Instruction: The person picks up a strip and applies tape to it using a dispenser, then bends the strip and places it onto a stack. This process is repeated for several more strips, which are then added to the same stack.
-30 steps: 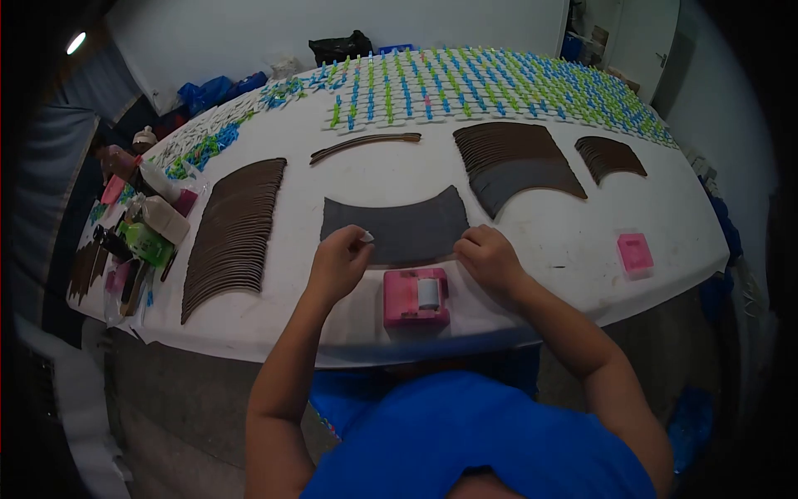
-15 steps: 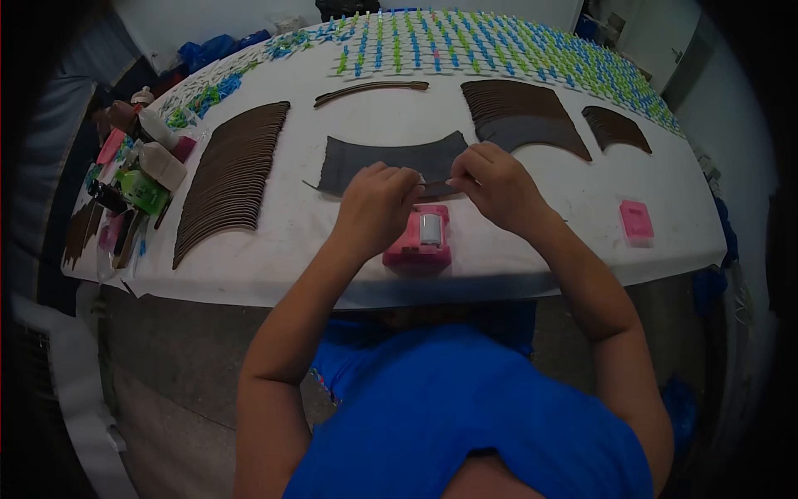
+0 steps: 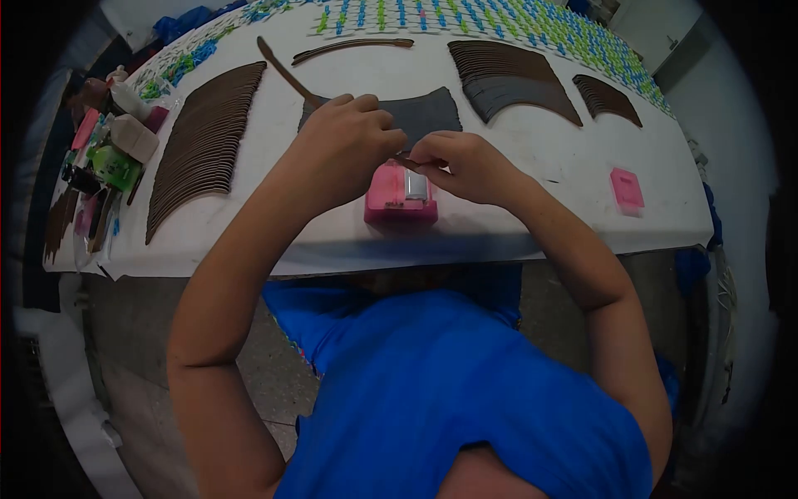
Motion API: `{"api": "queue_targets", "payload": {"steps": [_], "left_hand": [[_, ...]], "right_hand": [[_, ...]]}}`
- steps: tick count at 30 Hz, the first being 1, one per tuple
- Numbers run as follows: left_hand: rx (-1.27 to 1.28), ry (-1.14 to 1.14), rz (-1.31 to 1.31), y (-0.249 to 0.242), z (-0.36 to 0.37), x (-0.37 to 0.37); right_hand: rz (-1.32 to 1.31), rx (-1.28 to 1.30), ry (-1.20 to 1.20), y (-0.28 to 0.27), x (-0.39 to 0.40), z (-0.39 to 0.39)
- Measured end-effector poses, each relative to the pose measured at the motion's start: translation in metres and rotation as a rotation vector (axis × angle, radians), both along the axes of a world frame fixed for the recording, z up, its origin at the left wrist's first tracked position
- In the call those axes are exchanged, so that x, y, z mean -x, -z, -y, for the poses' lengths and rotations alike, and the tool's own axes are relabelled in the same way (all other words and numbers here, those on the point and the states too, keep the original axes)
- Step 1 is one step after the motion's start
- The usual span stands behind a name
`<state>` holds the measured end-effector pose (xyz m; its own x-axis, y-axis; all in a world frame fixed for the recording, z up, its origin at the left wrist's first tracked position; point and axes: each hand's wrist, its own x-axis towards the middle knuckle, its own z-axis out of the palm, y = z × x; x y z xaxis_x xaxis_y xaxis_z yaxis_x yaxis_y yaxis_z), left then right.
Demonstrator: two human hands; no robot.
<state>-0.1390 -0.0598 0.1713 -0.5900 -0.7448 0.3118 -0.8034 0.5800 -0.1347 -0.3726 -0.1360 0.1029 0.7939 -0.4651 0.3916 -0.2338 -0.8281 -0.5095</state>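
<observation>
A thin curved brown strip [image 3: 287, 73] runs slantwise through my left hand [image 3: 349, 145], its far end sticking up beyond my knuckles. My left fingers are closed round it. My right hand [image 3: 465, 162] pinches at the near end of that strip, close to my left fingertips. Just below both hands sits a pink holder [image 3: 401, 214] with a silver-white roller-like piece [image 3: 415, 185] on top. Behind my hands lies a dark grey curved sheet of strips laid side by side [image 3: 428, 112], partly covered by my left hand.
Brown strips lie in rows at the left [image 3: 204, 137], back right [image 3: 515, 79] and far right [image 3: 607, 100]. A few strips [image 3: 353, 46] lie at the back. Bottles [image 3: 116, 166] crowd the left edge. Blue and green clips [image 3: 465, 25] line the back. A pink block [image 3: 627, 191] is at right.
The strip has swung from lying roughly sideways to slanting up and away at the left. My left hand has turned and moved left; the view has shifted downward.
</observation>
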Motion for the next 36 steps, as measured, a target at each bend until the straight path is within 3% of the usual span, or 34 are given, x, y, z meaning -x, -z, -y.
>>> {"api": "queue_targets", "payload": {"steps": [5,18,24,36], "left_hand": [[0.021,0.021,0.185,-0.005,0.004,0.005],[-0.006,0.032,0.190,-0.004,0.007,0.008],[0.033,0.052,0.095,0.014,0.005,-0.004],[0.025,0.121,-0.343,0.091,-0.002,-0.006]], "right_hand": [[-0.025,0.001,0.002,0.011,-0.006,0.005],[0.009,-0.037,-0.009,0.022,-0.013,0.004],[0.040,-0.030,0.001,0.026,-0.008,0.004],[-0.079,0.145,-0.038,0.027,0.026,0.008]]}}
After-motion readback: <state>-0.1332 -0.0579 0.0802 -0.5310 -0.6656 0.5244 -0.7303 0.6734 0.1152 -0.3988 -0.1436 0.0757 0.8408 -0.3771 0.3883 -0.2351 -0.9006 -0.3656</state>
